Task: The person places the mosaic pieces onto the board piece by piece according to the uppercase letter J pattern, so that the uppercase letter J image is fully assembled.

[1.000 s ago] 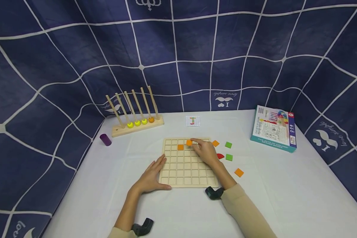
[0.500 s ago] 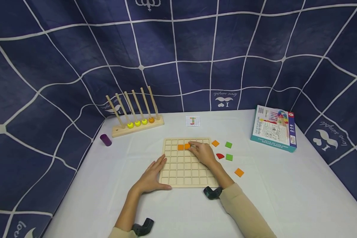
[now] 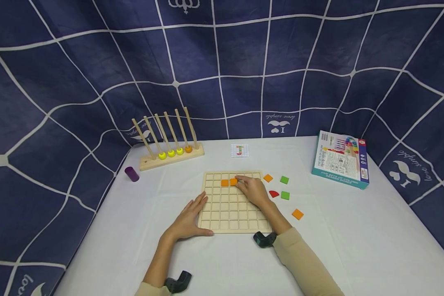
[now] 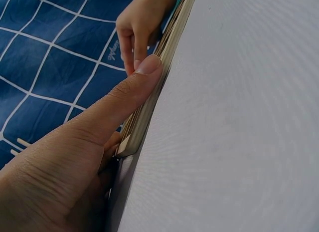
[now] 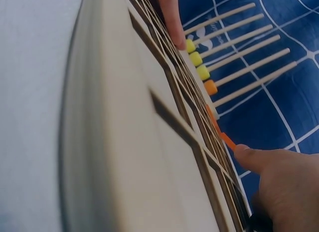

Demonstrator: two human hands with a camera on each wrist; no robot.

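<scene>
Worktop (image 3: 355,238) white-covered; clock read from the board's centre, 12 at the far side. Gridded wooden board (image 3: 230,214) mid-worktop, most visible cells bare. Peg stand (image 3: 170,158) well out at 10; printed box (image 3: 340,160) past 2.

Left hand (image 3: 188,218) at 8: fingers extended at the board's side, thumb along its near edge, nothing pinched; probably steadying. Right hand (image 3: 254,191) at 1, above the board: grip closed, thumb and fingers pinching an orange tile.

Card (image 3: 240,151) beyond the board at 12, a coloured J on it. Purple cylinder (image 3: 131,174) between 9 and 10.

Seated orange tile (image 3: 225,183) at 11, in a cell. Pinched tile (image 3: 233,181) at 12, just beside it; looks tilted from the right wrist, full seating cannot be told. Off the board between 2 and 4: two loose orange tiles (image 3: 268,178), two green tiles (image 3: 284,180), one red fan-shaped piece (image 3: 274,194).

Judgement: step in hand looks like fitting this second orange tile into its cell. Next move calls for levelling it, pressing lightly, releasing without nudging its neighbour.
</scene>
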